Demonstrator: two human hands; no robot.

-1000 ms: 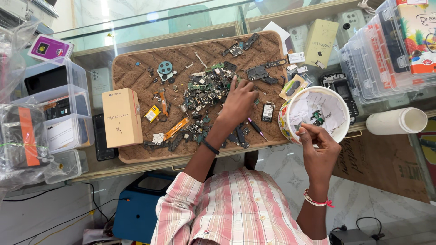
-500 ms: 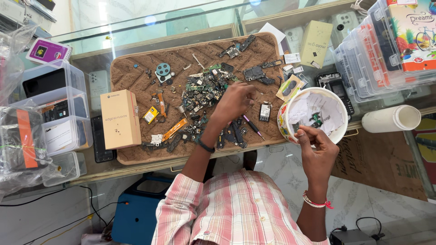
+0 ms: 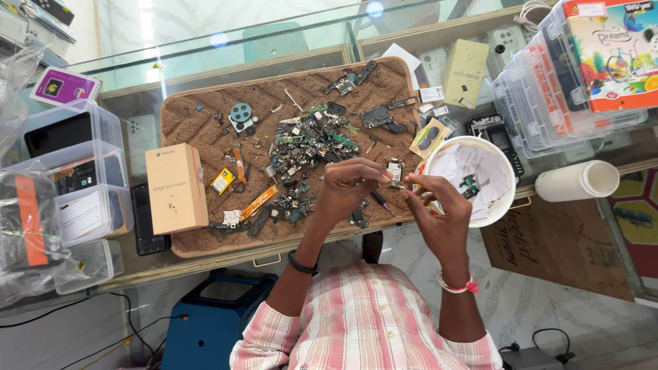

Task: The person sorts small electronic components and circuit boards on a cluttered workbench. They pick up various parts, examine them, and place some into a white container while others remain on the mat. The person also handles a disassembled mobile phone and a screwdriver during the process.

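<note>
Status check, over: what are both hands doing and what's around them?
Left hand and right hand pinch one small part together. Above brown mat, beside white bowl. Parts pile just behind.

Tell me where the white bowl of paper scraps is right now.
In the head view, the white bowl sits at the brown mat's right edge, just beyond the right hand, with a white roll farther right.

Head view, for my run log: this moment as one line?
left hand + right hand: pinch small part | over brown mat | white bowl at right
</note>
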